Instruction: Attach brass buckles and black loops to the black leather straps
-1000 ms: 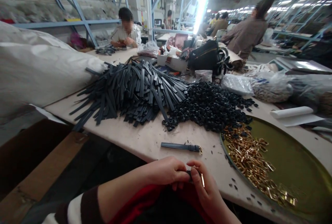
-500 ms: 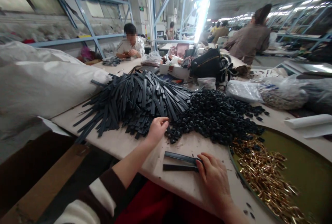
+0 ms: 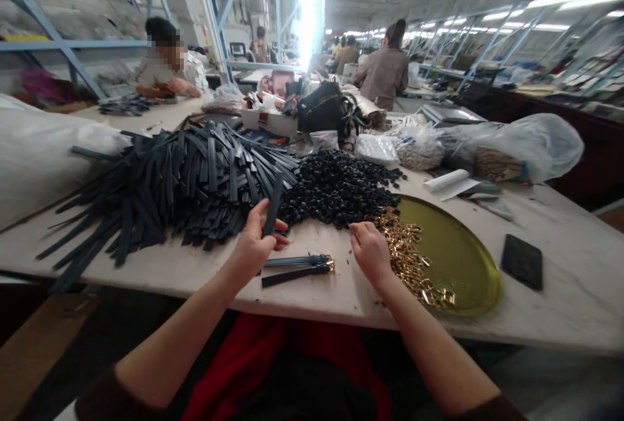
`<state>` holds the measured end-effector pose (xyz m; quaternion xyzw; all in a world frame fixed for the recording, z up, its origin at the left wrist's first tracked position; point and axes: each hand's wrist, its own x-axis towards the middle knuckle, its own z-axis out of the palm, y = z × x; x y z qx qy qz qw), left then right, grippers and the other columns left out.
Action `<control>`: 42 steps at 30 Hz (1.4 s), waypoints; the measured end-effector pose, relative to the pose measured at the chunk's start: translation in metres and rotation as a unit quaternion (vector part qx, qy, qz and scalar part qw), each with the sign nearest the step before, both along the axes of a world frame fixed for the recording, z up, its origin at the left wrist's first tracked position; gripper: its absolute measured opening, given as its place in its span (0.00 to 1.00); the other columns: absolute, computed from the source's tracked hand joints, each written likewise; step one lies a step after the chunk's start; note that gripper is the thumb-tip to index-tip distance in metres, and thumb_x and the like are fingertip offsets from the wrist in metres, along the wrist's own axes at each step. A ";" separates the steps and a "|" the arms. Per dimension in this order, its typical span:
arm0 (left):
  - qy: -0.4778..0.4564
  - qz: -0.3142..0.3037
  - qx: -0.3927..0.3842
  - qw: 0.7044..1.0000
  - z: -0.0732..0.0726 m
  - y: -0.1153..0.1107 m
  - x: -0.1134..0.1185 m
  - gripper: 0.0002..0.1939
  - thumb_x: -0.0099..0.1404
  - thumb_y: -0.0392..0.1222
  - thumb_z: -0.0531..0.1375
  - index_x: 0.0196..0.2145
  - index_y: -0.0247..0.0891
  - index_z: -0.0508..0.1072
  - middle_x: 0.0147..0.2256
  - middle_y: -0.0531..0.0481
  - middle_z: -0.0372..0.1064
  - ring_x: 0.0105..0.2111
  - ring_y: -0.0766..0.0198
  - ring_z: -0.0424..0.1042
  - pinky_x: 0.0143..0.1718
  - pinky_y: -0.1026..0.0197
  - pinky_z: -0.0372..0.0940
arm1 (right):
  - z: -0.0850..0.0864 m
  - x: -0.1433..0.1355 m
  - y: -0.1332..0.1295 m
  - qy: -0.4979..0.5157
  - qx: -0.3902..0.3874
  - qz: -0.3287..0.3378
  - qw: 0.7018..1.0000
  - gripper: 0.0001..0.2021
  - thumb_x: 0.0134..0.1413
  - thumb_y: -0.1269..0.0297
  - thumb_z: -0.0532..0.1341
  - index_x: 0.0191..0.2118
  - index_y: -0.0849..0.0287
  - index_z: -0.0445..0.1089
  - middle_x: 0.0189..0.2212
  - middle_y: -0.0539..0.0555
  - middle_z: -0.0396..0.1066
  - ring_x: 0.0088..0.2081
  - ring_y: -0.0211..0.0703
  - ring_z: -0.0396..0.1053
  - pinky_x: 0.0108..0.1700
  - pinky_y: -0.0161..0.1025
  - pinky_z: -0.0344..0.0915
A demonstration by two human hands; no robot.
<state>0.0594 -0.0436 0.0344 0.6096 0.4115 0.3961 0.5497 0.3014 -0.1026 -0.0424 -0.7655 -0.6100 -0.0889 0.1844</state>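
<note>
My left hand (image 3: 256, 239) grips a dark strap (image 3: 273, 203) that points upward between thumb and fingers. My right hand (image 3: 369, 249) is closed at the left edge of the gold buckles (image 3: 407, 255); what its fingertips hold is too small to make out. Two dark straps with gold buckles (image 3: 297, 271) lie on the table between my hands. Behind my left hand spreads a big pile of dark straps (image 3: 195, 180). To its right is a heap of small black loops (image 3: 336, 187), touching the gold buckles.
A round olive-gold tray (image 3: 458, 258) holds the buckles at the right. A black phone-like slab (image 3: 521, 262) lies beyond it. White paper (image 3: 448, 182), plastic bags (image 3: 541, 148) and a black bag (image 3: 322, 109) are further back. A person (image 3: 168, 63) sits at the back left.
My left hand has lifted a strap from the pile. My right hand has let go of the straps on the table and moved to the buckles. The view has turned right.
</note>
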 end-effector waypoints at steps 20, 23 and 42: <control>-0.092 -0.172 -0.451 0.871 -0.023 -0.075 -0.007 0.14 0.56 0.34 0.47 0.40 0.29 0.64 0.20 0.52 0.65 0.13 0.72 0.61 0.14 0.70 0.54 | -0.013 0.011 0.038 -0.060 -0.116 0.049 0.990 0.09 0.54 0.71 0.52 0.40 0.65 0.66 0.34 0.61 0.68 0.34 0.47 0.66 0.35 0.39 0.57; -0.068 -0.171 -0.442 0.878 -0.025 -0.072 -0.007 0.21 0.50 0.30 0.49 0.45 0.31 0.62 0.25 0.51 0.68 0.19 0.70 0.66 0.17 0.70 0.57 | -0.012 0.012 0.043 -0.033 -0.115 0.056 0.991 0.08 0.53 0.71 0.53 0.37 0.63 0.67 0.33 0.61 0.68 0.34 0.47 0.66 0.36 0.39 0.57; 0.187 -0.162 -0.079 0.966 -0.039 -0.067 0.001 0.15 0.64 0.45 0.44 0.34 0.36 0.66 0.18 0.57 0.60 0.17 0.69 0.58 0.19 0.67 0.52 | 0.019 -0.063 -0.032 0.770 -0.067 0.069 0.630 0.14 0.44 0.58 0.64 0.40 0.53 0.71 0.32 0.48 0.72 0.30 0.34 0.67 0.39 0.37 0.65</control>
